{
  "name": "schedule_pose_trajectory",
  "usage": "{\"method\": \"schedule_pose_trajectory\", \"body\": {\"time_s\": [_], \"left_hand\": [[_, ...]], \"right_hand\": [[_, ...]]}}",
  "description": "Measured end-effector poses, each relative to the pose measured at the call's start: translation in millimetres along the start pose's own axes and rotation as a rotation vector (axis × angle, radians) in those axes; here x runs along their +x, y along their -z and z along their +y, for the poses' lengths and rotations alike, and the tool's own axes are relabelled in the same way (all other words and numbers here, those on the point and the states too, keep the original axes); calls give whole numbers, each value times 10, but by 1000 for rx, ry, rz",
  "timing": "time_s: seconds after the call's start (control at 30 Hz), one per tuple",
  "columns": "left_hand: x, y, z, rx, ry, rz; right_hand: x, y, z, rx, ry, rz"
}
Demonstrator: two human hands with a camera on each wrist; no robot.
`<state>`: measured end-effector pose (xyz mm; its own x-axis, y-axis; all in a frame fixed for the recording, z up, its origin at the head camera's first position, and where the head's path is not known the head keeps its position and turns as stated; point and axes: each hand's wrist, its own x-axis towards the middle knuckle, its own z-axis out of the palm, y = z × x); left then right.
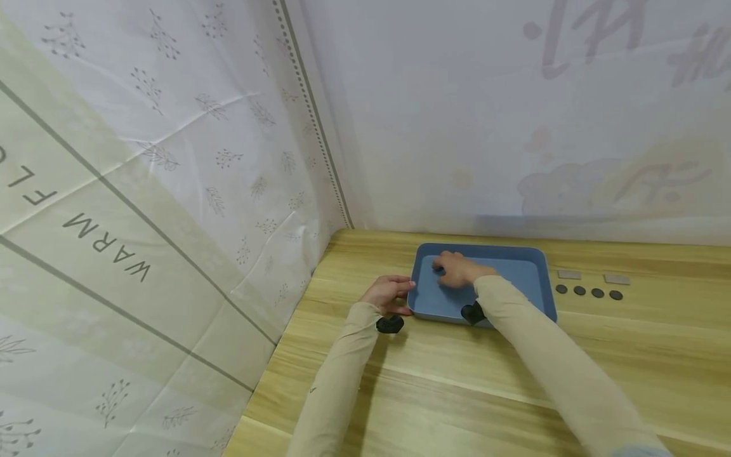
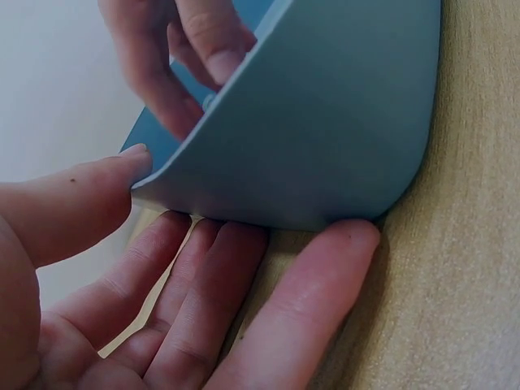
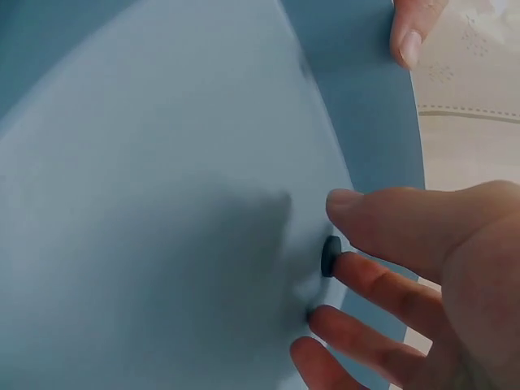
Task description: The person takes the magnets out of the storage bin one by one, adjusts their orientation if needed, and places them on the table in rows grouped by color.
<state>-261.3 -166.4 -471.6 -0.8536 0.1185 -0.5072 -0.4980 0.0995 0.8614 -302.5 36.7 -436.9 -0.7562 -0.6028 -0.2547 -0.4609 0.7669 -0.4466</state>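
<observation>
A shallow blue tray (image 1: 502,270) lies on the wooden table. My left hand (image 1: 389,293) grips its left side; in the left wrist view the thumb rests at the rim and the fingers touch the outer wall (image 2: 325,114). Inside the tray, toward its left end, is my right hand (image 1: 457,270). A small dark disc (image 3: 331,257) touches its index fingertip in the right wrist view, with the thumb apart from the disc. Beside the middle fingertip is a dark spot too unclear to name.
Right of the tray, several dark round discs (image 1: 597,292) form a row on the table (image 1: 457,393). Behind them lie two grey rectangular pieces, a left one (image 1: 568,274) and a right one (image 1: 617,278). Printed fabric (image 1: 400,127) hangs along the table's back and left edges.
</observation>
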Motion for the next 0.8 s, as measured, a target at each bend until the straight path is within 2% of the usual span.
{"method": "schedule_pose_trajectory", "body": {"time_s": [0.2,0.43,0.63,0.8], "left_hand": [[-1,3,3,3,1,-8],[3,17,-6,4,1,-4],[10,13,-17,-3,-4,-4],[0,0,-17,0,-3,-3]], "right_hand": [[-110,27,48,-20,50,-12],[-241,58,106,-16,43,-5],[-280,19,192,-25,70,36],[-295,-17,206,-42,48,40]]}}
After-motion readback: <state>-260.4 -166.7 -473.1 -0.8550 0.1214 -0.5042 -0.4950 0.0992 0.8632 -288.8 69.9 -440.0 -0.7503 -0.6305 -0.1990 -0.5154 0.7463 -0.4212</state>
